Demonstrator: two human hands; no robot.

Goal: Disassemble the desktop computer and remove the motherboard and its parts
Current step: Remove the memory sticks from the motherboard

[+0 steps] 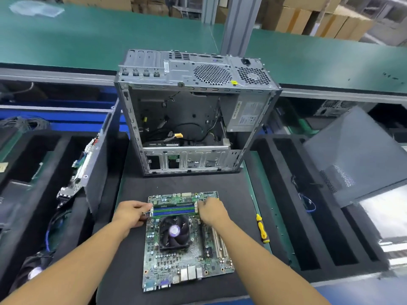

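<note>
Nearby, screwdriver [261,230] right of motherboard [185,260], case [198,71] behind, seemingly another board [81,170] leftward.

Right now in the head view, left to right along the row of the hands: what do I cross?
left hand → memory slots → right hand → yellow screwdriver → blue cable

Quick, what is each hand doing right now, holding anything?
Left hand: curled fingers at the left end of the memory slots; grip cannot be told.
Right hand: fingers down at their right end; cannot be told either.
</note>
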